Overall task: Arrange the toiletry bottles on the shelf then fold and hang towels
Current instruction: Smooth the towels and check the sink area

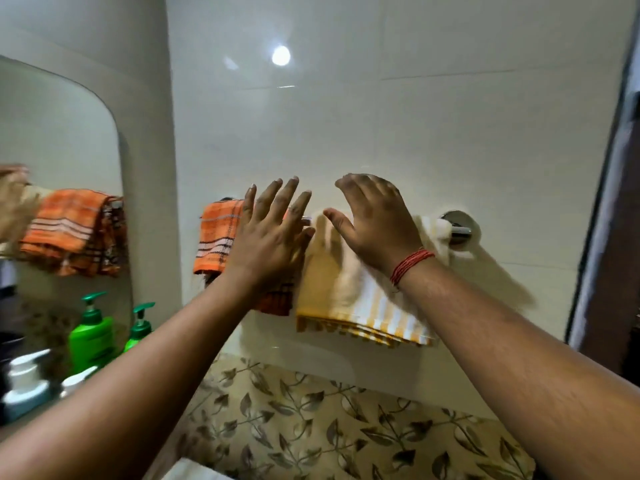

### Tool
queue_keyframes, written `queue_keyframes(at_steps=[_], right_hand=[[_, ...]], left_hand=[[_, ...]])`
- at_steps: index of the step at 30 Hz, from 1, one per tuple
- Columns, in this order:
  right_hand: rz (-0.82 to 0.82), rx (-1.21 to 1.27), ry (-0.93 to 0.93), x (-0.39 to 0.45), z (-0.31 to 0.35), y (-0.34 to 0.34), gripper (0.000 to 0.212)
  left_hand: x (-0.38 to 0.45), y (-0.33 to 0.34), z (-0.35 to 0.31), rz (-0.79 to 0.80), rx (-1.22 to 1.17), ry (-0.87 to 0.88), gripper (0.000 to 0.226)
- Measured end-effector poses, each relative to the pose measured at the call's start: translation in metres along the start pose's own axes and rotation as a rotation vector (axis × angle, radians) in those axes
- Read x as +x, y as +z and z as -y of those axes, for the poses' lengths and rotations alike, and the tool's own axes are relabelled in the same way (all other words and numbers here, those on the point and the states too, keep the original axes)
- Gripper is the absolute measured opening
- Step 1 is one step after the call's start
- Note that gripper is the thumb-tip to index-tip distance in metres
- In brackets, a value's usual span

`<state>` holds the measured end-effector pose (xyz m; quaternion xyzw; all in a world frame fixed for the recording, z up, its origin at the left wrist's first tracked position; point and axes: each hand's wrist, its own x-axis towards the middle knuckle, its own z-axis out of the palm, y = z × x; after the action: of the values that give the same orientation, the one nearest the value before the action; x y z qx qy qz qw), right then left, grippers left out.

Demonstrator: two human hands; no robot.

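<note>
A chrome towel bar (457, 231) runs along the white tiled wall. An orange striped towel (216, 237) hangs folded over its left part, and a cream and yellow striped towel (360, 306) hangs folded over its right part. My left hand (270, 237) is in front of the orange towel with its fingers straight and spread. My right hand (374, 220) hovers over the top of the yellow towel, fingers relaxed and holding nothing. A green pump bottle (140, 327) and a white pump bottle (78, 379) stand at the lower left, partly hidden by my left arm.
A mirror (59, 168) on the left wall reflects the orange towel and the bottles. Below the towels lies a band of leaf-patterned tiles (311, 427). A dark door frame (602, 202) rises at the right edge.
</note>
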<state>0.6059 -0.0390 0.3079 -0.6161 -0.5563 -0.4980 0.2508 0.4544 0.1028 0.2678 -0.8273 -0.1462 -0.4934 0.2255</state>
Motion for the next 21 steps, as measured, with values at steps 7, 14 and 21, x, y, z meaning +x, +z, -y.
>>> queue_keyframes(at_steps=[7,14,21], right_hand=[[0.054,0.266,-0.087,0.034,0.072,0.044,0.054],[0.104,0.565,-0.216,0.017,0.142,0.073,0.057],[0.217,0.806,-0.325,-0.045,0.21,0.093,0.058]], left_hand=[[-0.039,-0.045,0.052,0.159,0.315,-0.16,0.061],[-0.1,-0.093,0.069,0.353,0.62,-0.389,0.063],[-0.207,-0.142,0.036,0.525,0.785,-0.59,0.06]])
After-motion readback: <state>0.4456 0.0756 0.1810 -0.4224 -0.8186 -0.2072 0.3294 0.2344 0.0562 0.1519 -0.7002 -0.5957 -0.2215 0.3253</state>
